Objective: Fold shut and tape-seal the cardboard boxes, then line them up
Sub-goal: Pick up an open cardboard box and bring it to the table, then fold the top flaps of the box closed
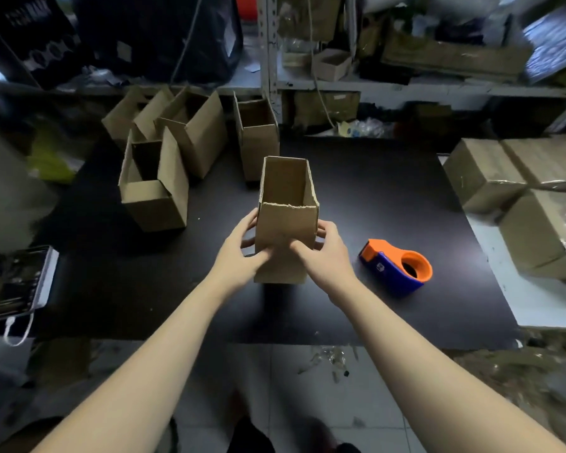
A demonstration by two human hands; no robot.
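- Gripping the held box (286, 230) at the middle of the view, the left hand (242, 253) wraps its 9 o'clock side and the right hand (327, 253) its 3 o'clock side. Each thumb lies on the near face and the fingers curl round behind.
- The held box stands mouth up over the black desk (373, 191). I cannot tell whether its base touches the desk.
- The step in hand looks like squaring the box before closing it. To do this well:
  - Set it flat and keep the walls square.
  - Fold the short flaps before the long ones, so the edges meet in 1 straight seam.
  - Pin that seam with 1 hand while the other fetches tape.
- The tape dispenser (396, 268), orange and blue, lies on the desk at 4 o'clock from the held box, near the right hand but apart from it.
- The held box shows only bare cardboard inside as far down as can be seen, and its near rim is ragged.
- The open boxes (154, 191), at least 3, stand from 10 to 12 o'clock with flaps up. Their insides are too dark to tell what they hold.
- The sealed boxes (484, 174) sit packed together at 3 o'clock, glossy tape across their tops.
- A phone (23, 279) with a white cable lies at 9 o'clock.
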